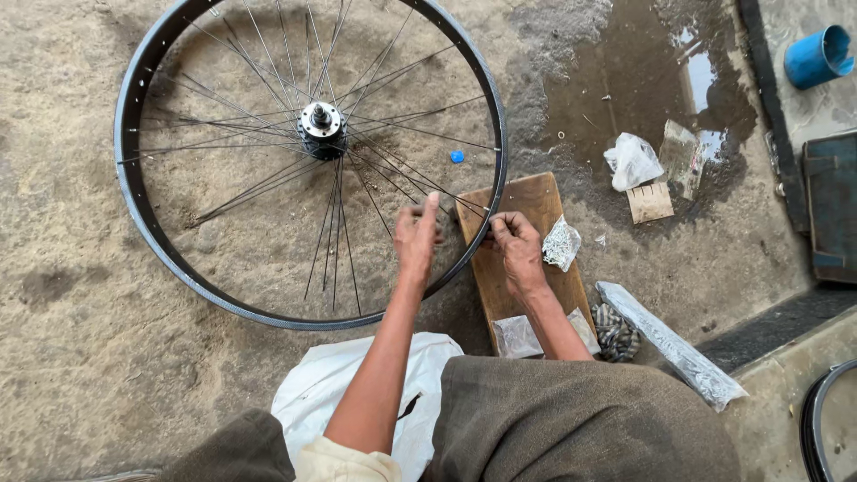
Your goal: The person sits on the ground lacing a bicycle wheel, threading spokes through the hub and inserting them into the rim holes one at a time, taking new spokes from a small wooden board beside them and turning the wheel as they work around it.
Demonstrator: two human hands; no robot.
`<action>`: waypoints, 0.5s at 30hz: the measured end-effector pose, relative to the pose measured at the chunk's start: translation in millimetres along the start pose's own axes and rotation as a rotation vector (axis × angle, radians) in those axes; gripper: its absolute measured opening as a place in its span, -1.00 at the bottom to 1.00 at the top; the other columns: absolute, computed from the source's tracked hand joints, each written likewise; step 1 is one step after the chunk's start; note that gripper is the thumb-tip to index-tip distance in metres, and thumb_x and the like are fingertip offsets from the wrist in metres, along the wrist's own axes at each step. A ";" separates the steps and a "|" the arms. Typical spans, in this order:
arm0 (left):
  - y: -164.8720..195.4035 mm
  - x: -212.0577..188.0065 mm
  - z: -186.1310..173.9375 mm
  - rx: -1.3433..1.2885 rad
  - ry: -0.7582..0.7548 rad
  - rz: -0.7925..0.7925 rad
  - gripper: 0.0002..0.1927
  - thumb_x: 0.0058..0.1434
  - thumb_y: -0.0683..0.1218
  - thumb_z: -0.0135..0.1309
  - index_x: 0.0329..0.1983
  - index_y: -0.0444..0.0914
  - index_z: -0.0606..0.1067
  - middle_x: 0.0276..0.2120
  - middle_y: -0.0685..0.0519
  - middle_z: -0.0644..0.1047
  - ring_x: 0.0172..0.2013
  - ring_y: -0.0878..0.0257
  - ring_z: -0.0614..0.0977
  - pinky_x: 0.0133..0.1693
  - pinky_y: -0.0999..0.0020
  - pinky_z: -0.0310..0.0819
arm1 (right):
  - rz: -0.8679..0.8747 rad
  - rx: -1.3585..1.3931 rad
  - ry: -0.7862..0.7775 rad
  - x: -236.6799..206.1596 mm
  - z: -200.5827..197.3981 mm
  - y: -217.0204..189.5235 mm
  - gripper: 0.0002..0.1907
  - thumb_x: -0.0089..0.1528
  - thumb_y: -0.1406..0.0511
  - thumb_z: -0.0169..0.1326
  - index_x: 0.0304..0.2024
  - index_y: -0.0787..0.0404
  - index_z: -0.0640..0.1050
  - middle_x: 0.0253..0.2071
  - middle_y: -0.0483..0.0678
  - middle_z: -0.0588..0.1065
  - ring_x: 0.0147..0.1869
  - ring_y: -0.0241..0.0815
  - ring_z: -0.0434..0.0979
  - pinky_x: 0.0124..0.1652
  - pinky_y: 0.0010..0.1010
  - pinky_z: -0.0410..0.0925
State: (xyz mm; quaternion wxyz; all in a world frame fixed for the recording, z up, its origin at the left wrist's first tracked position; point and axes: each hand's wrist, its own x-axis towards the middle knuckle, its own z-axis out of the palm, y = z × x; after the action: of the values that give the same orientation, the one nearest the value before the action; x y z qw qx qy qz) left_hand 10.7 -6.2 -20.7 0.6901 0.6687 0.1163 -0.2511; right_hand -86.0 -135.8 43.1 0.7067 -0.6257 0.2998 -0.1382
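- Head view, nearest the camera: the person's knees in brown cloth, with a white sack [357,393] spread on the ground between them; a small clear packet [516,336] and a long plastic-wrapped bundle [671,344] lie to the right.
- Left hand [417,236]: fingers half curled and reaching in among the loose spokes [375,174] just inside the rim [478,245]; whether it pinches one I cannot tell.
- Right hand [516,245]: closed, knuckles up, pressed at the rim where it crosses the wooden board [522,254]; what it grips is hidden under the fingers.
- The wheel lies flat on the dirt, its near-right edge resting on the board, directly under both hands; the hub [320,125] sits well beyond them, up and to the left.
- Risk, as I judge it: several spokes hang unattached and crossed, so one could be led to the wrong hole or bent where it snags a neighbour.
- Risk: any small fitting that slips from the right hand would drop into the gritty soil and be hard to find; the open bag of small metal parts [561,243] sits at the board's edge and could tip.
- Farther off: a puddle [643,80] and a blue cup [819,56].
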 end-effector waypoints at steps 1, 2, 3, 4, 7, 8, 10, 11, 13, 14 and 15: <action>-3.4 4.3 9.5 0.002 -0.046 -0.117 -0.48 0.24 0.25 0.19 -0.20 -0.32 0.47 -0.55 0.05 0.50 -0.59 0.29 0.54 -0.55 0.35 0.42 | 0.002 -0.007 0.003 0.2 0.2 -1.2 -0.88 0.41 0.31 0.04 -0.13 0.25 0.52 -0.25 -0.14 0.53 -0.21 -0.36 0.52 -0.18 -0.47 0.46; -8.2 5.6 17.4 0.003 -0.090 -0.238 -0.48 0.25 0.26 0.19 -0.27 -0.32 0.49 -0.59 0.09 0.47 -0.64 0.33 0.51 -0.60 0.40 0.37 | 0.010 -0.016 0.005 -0.3 0.4 -1.8 -0.87 0.42 0.30 0.03 -0.14 0.25 0.52 -0.24 -0.14 0.53 -0.21 -0.36 0.52 -0.18 -0.48 0.47; -11.9 7.0 25.0 -0.076 -0.123 -0.205 -0.49 0.28 0.23 0.21 -0.31 -0.33 0.48 -0.59 0.09 0.46 -0.65 0.33 0.47 -0.62 0.40 0.31 | 0.031 0.005 0.006 -0.8 0.9 -2.3 -0.88 0.41 0.30 0.03 -0.14 0.25 0.52 -0.24 -0.14 0.53 -0.22 -0.37 0.52 -0.19 -0.48 0.47; -13.5 10.3 33.1 -0.157 -0.160 -0.164 -0.49 0.31 0.20 0.23 -0.36 -0.34 0.47 -0.60 0.09 0.44 -0.65 0.33 0.43 -0.63 0.39 0.24 | 0.044 0.027 0.008 -0.7 1.3 -2.7 -0.88 0.40 0.30 0.03 -0.14 0.24 0.52 -0.25 -0.15 0.53 -0.22 -0.37 0.53 -0.20 -0.48 0.48; -14.6 16.3 44.1 -0.281 -0.211 -0.108 -0.64 0.28 0.10 0.18 -0.40 -0.30 0.53 -0.58 0.06 0.55 -0.62 0.29 0.56 -0.60 0.41 0.38 | 0.070 0.044 0.029 0.0 1.7 -1.8 -0.88 0.40 0.30 0.03 -0.13 0.24 0.51 -0.25 -0.14 0.53 -0.25 -0.37 0.51 -0.26 -0.52 0.44; -13.6 16.5 43.4 -0.298 -0.215 -0.106 -0.71 0.24 0.06 0.14 -0.40 -0.27 0.56 -0.56 0.04 0.61 -0.60 0.27 0.65 -0.58 0.42 0.48 | 0.083 0.045 0.038 0.1 1.7 -0.7 -0.88 0.40 0.30 0.03 -0.13 0.24 0.51 -0.25 -0.13 0.54 -0.27 -0.37 0.50 -0.29 -0.54 0.41; -9.9 15.3 35.1 -0.239 -0.246 -0.131 -0.70 0.26 0.04 0.14 -0.40 -0.30 0.54 -0.53 0.00 0.63 -0.57 0.24 0.68 -0.57 0.40 0.52 | 0.018 0.052 0.029 5.8 1.1 -1.9 -0.89 0.40 0.33 0.06 -0.14 0.26 0.52 -0.25 -0.12 0.53 -0.26 -0.36 0.50 -0.28 -0.53 0.43; -7.2 13.9 29.0 -0.210 -0.260 -0.144 -0.70 0.28 0.03 0.14 -0.40 -0.31 0.53 -0.52 -0.02 0.63 -0.55 0.22 0.70 -0.56 0.40 0.54 | -0.013 0.055 0.024 9.8 0.8 -3.6 -0.90 0.40 0.34 0.07 -0.14 0.28 0.53 -0.24 -0.11 0.53 -0.25 -0.36 0.50 -0.27 -0.53 0.43; -3.6 6.6 13.0 -0.244 -0.305 -0.169 -0.72 0.28 0.01 0.11 -0.38 -0.31 0.52 -0.51 -0.05 0.63 -0.55 0.21 0.70 -0.55 0.35 0.58 | -0.022 0.060 0.020 24.9 -4.2 -10.9 -0.90 0.42 0.35 0.07 -0.13 0.29 0.54 -0.25 -0.12 0.52 -0.29 -0.35 0.48 -0.31 -0.51 0.43; -2.0 2.6 6.2 -0.262 -0.325 -0.185 -0.73 0.28 0.00 0.10 -0.37 -0.31 0.51 -0.51 -0.06 0.63 -0.54 0.20 0.70 -0.55 0.33 0.60 | -0.023 0.062 0.018 31.6 -3.5 -15.3 -0.90 0.43 0.35 0.07 -0.13 0.29 0.54 -0.26 -0.12 0.51 -0.31 -0.35 0.47 -0.32 -0.50 0.43; -0.4 -1.0 1.6 -0.244 -0.318 -0.190 -0.73 0.29 0.00 0.11 -0.36 -0.31 0.50 -0.50 -0.05 0.63 -0.52 0.21 0.71 -0.54 0.33 0.60 | -0.004 0.044 0.030 38.5 -3.0 -20.1 -0.90 0.41 0.35 0.05 -0.15 0.28 0.53 -0.28 -0.10 0.52 -0.31 -0.31 0.52 -0.32 -0.46 0.47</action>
State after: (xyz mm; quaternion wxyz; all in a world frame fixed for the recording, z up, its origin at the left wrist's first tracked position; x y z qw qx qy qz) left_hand 9.4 -7.5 -20.4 0.7487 0.5184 0.0979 -0.4013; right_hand -54.1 -163.8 52.7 0.7157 -0.6084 0.3058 -0.1556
